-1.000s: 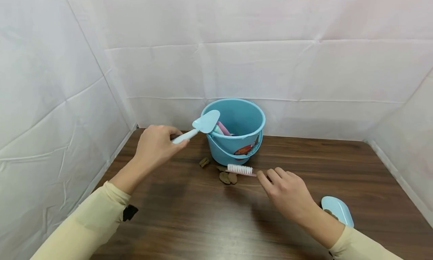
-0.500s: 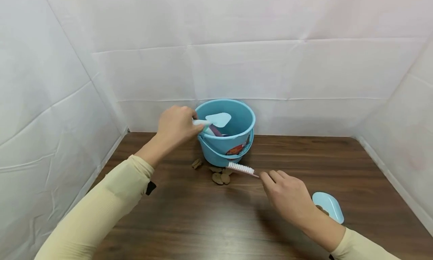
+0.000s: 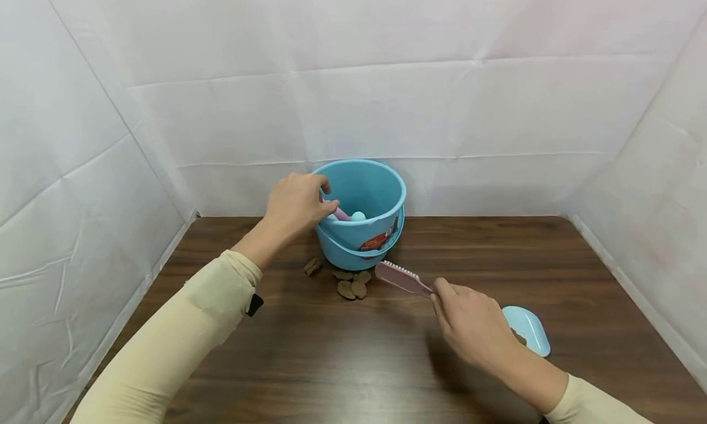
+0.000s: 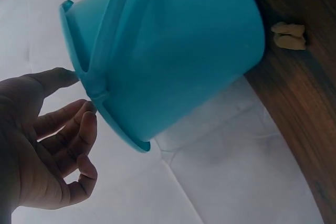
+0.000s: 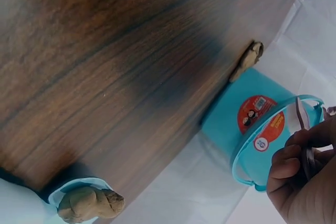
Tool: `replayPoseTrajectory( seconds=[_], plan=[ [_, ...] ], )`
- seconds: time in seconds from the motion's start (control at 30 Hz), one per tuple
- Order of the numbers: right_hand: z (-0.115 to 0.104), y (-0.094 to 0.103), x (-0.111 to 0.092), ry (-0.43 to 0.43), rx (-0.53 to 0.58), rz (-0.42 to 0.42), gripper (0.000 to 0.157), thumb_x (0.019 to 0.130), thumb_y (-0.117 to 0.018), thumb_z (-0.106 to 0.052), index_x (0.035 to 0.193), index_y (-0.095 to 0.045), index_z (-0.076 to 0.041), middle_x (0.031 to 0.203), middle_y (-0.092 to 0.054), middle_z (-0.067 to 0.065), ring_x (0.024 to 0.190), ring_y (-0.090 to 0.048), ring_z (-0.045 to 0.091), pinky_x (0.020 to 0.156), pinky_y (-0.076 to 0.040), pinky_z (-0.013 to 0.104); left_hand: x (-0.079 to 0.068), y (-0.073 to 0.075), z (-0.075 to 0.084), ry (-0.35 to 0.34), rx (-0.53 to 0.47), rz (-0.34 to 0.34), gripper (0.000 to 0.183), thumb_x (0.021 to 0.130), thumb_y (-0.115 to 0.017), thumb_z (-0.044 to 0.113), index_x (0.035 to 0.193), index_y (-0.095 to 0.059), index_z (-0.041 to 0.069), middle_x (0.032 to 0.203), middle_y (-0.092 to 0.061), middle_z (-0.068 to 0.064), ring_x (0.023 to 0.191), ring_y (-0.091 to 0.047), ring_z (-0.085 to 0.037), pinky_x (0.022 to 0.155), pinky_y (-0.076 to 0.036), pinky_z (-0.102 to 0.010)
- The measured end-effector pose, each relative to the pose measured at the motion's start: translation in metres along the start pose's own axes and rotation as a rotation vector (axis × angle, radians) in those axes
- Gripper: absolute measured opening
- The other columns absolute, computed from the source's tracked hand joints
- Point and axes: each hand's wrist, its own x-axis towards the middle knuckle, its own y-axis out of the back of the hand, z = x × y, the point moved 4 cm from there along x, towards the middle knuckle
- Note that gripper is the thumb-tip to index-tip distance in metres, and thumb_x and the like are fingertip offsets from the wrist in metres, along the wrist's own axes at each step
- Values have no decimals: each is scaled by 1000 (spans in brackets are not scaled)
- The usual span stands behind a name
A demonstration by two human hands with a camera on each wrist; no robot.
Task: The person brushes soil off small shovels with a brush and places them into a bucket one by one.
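My left hand [image 3: 298, 198] is over the left rim of a blue bucket [image 3: 359, 240], fingers loosely bent. In the left wrist view its fingers [image 4: 68, 135] show nothing held beside the rim. Inside the bucket, a pink handle [image 3: 341, 214] and a light blue rounded piece [image 3: 358, 216] show near the front wall. My right hand [image 3: 469, 319] grips the thin handle of a pink brush [image 3: 402, 278] with white bristles. The brush points left, in front of the bucket. Its bristles face up and away.
Several brown lumps [image 3: 346, 289] lie at the bucket's foot, with another lump [image 3: 312, 266] to their left. A light blue scoop [image 3: 531, 332] holding brown lumps rests right of my right hand. White cloth walls [image 3: 386, 105] border the wooden table [image 3: 309, 375].
My left hand moved to the bucket and let go of the light blue trowel, which has dropped inside. My right hand has turned the brush so its pink back shows.
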Motion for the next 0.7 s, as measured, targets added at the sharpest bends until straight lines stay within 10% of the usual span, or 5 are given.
replayPoseTrajectory(
  seconds=[0.7],
  plan=[
    [1,2,2,-146,104,-114,16,105,-53,-20,90,-53,-15,61,-41,-8,51,-36,7,46,-30,27,-6,-3,-10,-12,-38,7,24,91,-70,36,97,-76,14,86,-72,-2,75,-65,-22,61,-53,-39]
  ],
)
